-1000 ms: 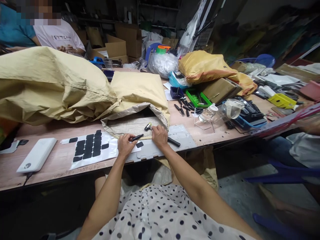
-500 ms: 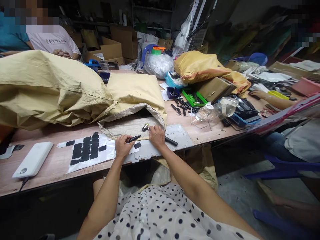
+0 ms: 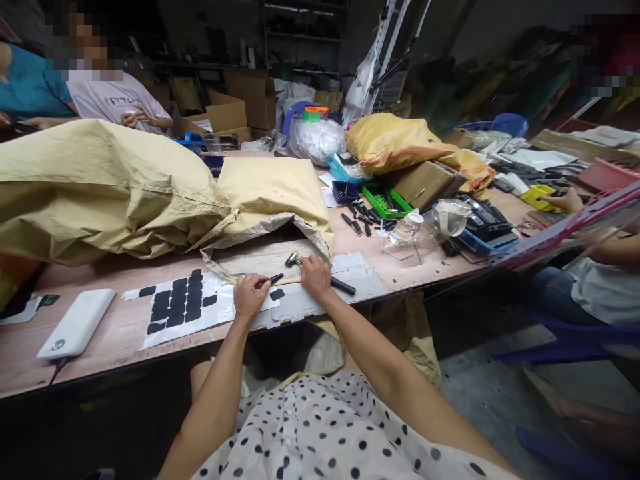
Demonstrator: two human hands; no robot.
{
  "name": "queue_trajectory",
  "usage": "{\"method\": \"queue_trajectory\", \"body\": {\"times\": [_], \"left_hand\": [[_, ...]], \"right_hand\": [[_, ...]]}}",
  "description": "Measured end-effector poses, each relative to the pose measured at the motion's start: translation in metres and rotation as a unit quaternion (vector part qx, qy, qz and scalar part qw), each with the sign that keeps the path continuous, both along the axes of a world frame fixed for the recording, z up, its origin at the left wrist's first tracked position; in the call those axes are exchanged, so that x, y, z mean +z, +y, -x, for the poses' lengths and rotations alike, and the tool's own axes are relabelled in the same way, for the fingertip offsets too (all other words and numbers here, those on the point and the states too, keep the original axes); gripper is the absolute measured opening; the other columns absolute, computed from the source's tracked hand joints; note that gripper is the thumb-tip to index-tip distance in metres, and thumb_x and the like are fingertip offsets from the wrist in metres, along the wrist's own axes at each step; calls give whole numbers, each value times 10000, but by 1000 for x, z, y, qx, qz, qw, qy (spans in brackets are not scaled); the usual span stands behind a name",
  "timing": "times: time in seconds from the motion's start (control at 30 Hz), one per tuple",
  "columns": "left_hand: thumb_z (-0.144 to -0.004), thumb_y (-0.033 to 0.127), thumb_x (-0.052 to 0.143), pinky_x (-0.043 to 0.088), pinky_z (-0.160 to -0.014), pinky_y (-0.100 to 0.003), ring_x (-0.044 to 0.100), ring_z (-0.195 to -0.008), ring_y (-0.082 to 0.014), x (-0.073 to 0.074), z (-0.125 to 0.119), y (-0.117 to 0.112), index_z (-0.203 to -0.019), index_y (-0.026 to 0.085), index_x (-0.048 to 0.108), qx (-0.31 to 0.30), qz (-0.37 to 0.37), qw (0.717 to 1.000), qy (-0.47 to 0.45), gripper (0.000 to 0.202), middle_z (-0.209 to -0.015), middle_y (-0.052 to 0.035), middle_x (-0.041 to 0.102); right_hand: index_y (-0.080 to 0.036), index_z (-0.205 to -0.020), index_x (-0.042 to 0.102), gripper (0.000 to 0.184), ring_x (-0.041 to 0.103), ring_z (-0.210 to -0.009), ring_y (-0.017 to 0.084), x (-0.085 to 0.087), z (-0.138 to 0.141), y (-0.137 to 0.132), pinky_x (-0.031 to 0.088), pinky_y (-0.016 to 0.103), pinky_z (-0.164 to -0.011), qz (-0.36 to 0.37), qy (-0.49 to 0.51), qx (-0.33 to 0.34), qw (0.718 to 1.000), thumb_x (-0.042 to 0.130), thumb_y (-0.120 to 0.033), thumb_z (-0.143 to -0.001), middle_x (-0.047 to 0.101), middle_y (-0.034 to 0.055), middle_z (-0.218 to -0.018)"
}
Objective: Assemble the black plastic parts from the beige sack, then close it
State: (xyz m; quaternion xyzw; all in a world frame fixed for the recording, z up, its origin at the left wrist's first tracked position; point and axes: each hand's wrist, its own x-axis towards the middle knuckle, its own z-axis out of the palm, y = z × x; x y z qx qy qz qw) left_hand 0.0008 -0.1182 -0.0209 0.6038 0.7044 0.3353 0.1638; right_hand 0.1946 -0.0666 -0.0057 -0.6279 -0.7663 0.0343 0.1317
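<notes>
My left hand (image 3: 249, 295) is closed around a thin black pen-like part (image 3: 275, 278) held just above the table edge. My right hand (image 3: 315, 275) grips a small hammer (image 3: 342, 286) by its black handle; the metal head (image 3: 291, 259) rests by the mouth of a tan woven sack (image 3: 273, 250). A single black pad (image 3: 277, 294) lies on a grey plastic sheet (image 3: 320, 300) between my hands. To the left lies a white backing sheet with several black pads (image 3: 177, 307).
Big tan sacks (image 3: 100, 187) fill the left and middle of the wooden table (image 3: 125, 333). A white power bank (image 3: 76, 323) lies far left. Loose black parts (image 3: 363, 220), a green tray (image 3: 385, 200) and a clear bottle (image 3: 406, 229) sit on the right. Other people sit at the back left and right.
The view tilted slightly; both hands stay at the same spot with the same grips. The person's hand at the right has moved near the yellow tray.
</notes>
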Motion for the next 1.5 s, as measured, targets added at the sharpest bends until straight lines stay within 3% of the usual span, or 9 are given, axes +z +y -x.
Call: {"method": "queue_trajectory", "body": {"times": [0.2,0.4,0.57,0.7,0.9,1.0,1.1,1.37,1.5], "left_hand": [[-759,281,705,470,-850,-365,599,-871,-234,-2,0,0,-832,283,783,-13,-1,1000,3,107,-820,-8,728],[-707,270,757,459,-841,-359,591,-838,-221,-6,0,1,-818,283,785,-21,2,1000,-1,115,-777,0,712],[-698,272,763,457,-837,-362,590,-830,-221,-8,-1,1,-781,275,781,-20,-2,1000,-7,85,-755,-4,708],[-688,281,765,460,-819,-365,587,-828,-227,-9,-2,1,-743,265,772,-18,2,1000,-3,58,-759,-13,715],[-701,273,759,465,-839,-371,591,-831,-222,-10,-1,2,-796,271,784,-26,-3,1000,-14,98,-781,-14,719],[-688,278,762,466,-829,-373,589,-833,-231,-9,-1,2,-750,257,774,-24,2,1000,-7,67,-752,-23,706],[-688,281,749,468,-829,-375,589,-827,-232,-8,0,2,-745,254,774,-30,6,1000,-4,68,-763,-25,715],[-637,179,651,482,-872,-392,609,-880,-248,-8,2,1,-906,258,789,-41,6,999,1,312,-829,-11,744],[-626,170,628,486,-876,-402,609,-881,-258,-5,3,0,-909,264,777,-34,6,999,-10,333,-796,-7,735]], "right_hand": [[-240,-1203,717,329,606,-980,211,7,3,-8,465,296,-847,-25,126,7,992,494,-197,-965,685,77,-1069],[-246,-1220,704,344,637,-969,180,17,18,-33,504,279,-872,-60,250,99,961,481,-201,-962,708,50,-1063],[-248,-1248,697,357,636,-931,174,14,24,-53,514,257,-856,-83,207,159,962,480,-190,-970,694,50,-982],[-278,-1191,724,342,637,-886,171,6,22,-56,516,237,-775,-43,152,144,977,519,-166,-941,685,32,-935],[-257,-1293,678,380,629,-930,175,11,22,-55,503,247,-858,-104,194,156,963,447,-199,-997,673,55,-974],[-261,-1239,707,352,630,-893,179,5,23,-58,507,241,-811,-80,177,164,967,486,-189,-974,673,50,-927],[-266,-1186,730,325,642,-864,180,-1,23,-57,510,241,-765,-49,175,153,971,524,-187,-947,683,43,-911],[-239,-1140,749,329,662,-963,201,-8,6,-27,523,303,-870,-31,288,39,956,496,-201,-933,741,57,-1023],[-218,-1165,740,353,652,-990,210,-15,-2,-20,519,322,-892,-21,270,-7,963,484,-176,-925,739,73,-1068]]}}
